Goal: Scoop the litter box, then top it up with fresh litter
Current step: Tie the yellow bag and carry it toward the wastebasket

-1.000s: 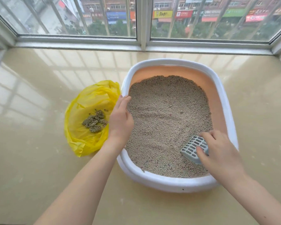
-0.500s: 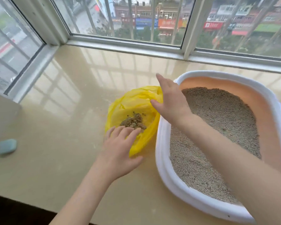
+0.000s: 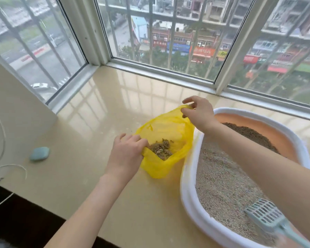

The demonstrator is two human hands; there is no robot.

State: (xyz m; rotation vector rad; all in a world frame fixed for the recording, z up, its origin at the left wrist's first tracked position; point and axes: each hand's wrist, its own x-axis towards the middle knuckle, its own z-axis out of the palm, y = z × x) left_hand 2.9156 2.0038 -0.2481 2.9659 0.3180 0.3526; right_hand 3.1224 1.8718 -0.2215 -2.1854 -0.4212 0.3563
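Note:
A yellow plastic bag lies on the beige sill, open at the top, with a clump of dirty litter inside. My left hand grips the bag's near edge. My right hand pinches the bag's far edge, its arm crossing over the litter box. The white litter box with an orange inner wall stands to the right, filled with grey litter. A pale green slotted scoop lies in the litter at the box's near right corner, untouched.
The polished beige sill runs to barred windows at the back and left. A small teal oval object lies at the left, beside a white cord. A dark edge drops off at the sill's front.
The scoop was let go and lies in the box. Both hands moved to the yellow bag and took hold of its edges. The view swung left and up.

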